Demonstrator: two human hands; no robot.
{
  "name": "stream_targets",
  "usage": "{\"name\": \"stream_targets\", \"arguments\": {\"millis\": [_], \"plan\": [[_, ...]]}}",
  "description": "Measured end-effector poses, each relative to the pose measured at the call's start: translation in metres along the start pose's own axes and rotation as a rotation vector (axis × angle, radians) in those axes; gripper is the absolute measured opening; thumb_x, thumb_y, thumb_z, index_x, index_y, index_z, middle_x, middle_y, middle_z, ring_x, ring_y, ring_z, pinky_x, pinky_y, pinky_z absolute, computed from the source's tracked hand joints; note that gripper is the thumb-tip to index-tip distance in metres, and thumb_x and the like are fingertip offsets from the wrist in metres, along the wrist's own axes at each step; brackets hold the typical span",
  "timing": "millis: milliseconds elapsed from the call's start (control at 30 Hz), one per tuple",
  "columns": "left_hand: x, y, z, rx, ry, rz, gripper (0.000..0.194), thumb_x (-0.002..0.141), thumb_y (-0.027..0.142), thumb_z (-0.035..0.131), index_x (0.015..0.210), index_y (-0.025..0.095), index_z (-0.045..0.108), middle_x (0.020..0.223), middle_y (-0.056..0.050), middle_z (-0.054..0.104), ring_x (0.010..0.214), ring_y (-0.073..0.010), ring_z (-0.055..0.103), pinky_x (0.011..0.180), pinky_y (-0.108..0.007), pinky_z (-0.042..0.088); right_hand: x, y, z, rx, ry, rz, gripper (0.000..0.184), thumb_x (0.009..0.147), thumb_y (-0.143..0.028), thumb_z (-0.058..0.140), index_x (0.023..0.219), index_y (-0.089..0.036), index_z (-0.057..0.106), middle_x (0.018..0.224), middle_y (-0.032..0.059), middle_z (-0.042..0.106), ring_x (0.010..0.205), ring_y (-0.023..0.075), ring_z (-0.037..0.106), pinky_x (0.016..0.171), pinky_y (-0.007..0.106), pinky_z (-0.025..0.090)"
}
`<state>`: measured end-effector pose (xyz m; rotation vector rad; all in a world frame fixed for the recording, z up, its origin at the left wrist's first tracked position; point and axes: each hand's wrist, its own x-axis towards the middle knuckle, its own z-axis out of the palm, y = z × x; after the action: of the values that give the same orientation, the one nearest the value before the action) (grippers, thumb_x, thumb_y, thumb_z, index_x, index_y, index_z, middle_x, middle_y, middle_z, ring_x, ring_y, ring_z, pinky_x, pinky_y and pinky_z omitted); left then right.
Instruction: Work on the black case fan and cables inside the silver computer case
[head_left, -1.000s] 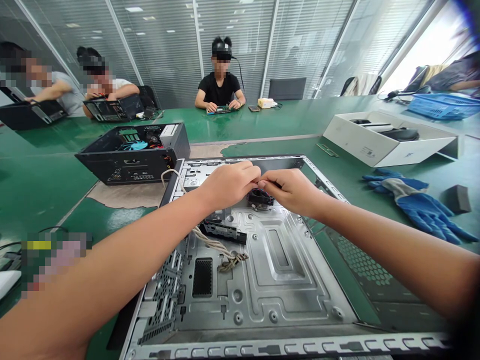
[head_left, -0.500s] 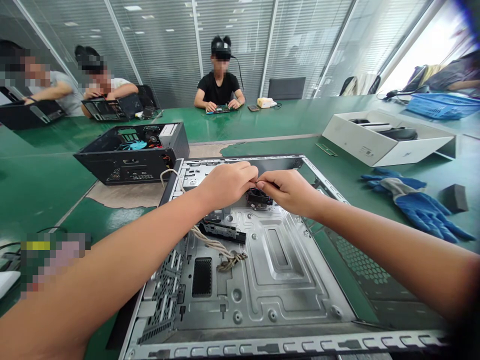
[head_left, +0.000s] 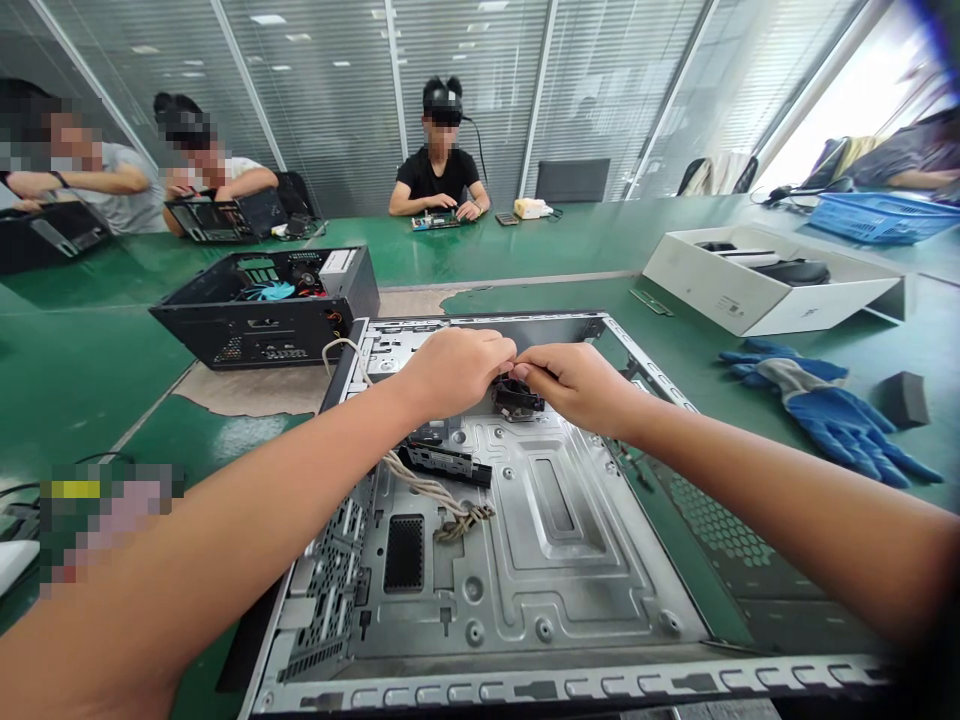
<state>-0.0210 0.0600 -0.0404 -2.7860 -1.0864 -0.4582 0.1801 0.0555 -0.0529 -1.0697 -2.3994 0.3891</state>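
Note:
An open, stripped metal computer case [head_left: 525, 560] lies flat in front of me on the green table. Over its far half my left hand [head_left: 454, 370] and my right hand [head_left: 574, 385] meet fingertip to fingertip, both pinched closed. Just beneath them sits a small black part with coiled wires [head_left: 516, 397], which the fingers seem to grip; the exact hold is hidden. A beige twisted cable [head_left: 427, 490] runs from the case's left rim down across its floor. A black bracket [head_left: 446, 462] lies below my left hand.
A black computer case with a blue fan [head_left: 266, 300] stands at the back left. A white box [head_left: 757, 275], blue gloves [head_left: 832, 415] and a dark sponge block [head_left: 904, 397] lie to the right. Other people sit working across the table.
Both hands stay pinched together over the black part, shifting only slightly. The person at the far left has moved their arms.

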Motion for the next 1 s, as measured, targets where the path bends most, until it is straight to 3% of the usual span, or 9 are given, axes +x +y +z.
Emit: {"name": "stream_targets", "arguments": {"millis": [200,400,533,767,1000], "plan": [[-0.001,0.001,0.0,0.018,-0.021,0.0,0.025,0.1,0.025,0.041,0.092,0.016,0.062,0.09,-0.006,0.068,0.079,-0.0177,0.061,0.068,-0.031,0.041,-0.0005,0.0014,-0.0012,-0.003,-0.014,0.003,0.03,0.094,-0.032,0.039,0.067,-0.021,0.047,0.057,-0.003,0.044,0.055,0.012,0.036,0.058,0.027,0.03],[-0.0021,0.0001,0.0022,-0.028,0.041,0.04,0.02,0.098,0.022,0.043,0.097,0.016,0.061,0.095,-0.006,0.066,0.084,-0.0163,0.061,0.072,-0.029,0.045,-0.001,0.0039,-0.0006,0.001,-0.027,0.001,0.028,0.093,-0.029,0.037,0.069,-0.021,0.05,0.057,-0.003,0.045,0.055,0.012,0.038,0.059,0.027,0.031],[-0.0006,0.0,0.0035,0.052,0.066,0.042,0.024,0.1,0.025,0.042,0.091,0.017,0.063,0.087,-0.005,0.065,0.077,-0.0163,0.061,0.066,-0.029,0.042,-0.0008,0.0053,0.0007,-0.001,-0.028,-0.01,0.029,0.094,-0.031,0.038,0.07,-0.021,0.05,0.056,-0.0033,0.044,0.055,0.0118,0.036,0.058,0.027,0.03],[0.0006,0.0003,0.0032,0.057,0.057,0.016,0.027,0.1,0.024,0.04,0.09,0.017,0.064,0.085,-0.005,0.068,0.074,-0.0163,0.062,0.062,-0.03,0.038,0.0001,0.0039,0.0001,0.006,0.001,-0.012,0.033,0.095,-0.033,0.038,0.064,-0.022,0.039,0.055,-0.0036,0.042,0.053,0.0108,0.033,0.056,0.027,0.028],[0.0007,-0.0003,0.0035,0.061,0.04,0.008,0.025,0.099,0.023,0.041,0.09,0.017,0.064,0.086,-0.005,0.068,0.076,-0.0173,0.063,0.064,-0.03,0.039,-0.0002,0.0028,-0.0006,0.005,0.012,0.007,0.032,0.095,-0.034,0.039,0.067,-0.021,0.046,0.058,-0.002,0.049,0.054,0.0114,0.039,0.057,0.027,0.029]]}}
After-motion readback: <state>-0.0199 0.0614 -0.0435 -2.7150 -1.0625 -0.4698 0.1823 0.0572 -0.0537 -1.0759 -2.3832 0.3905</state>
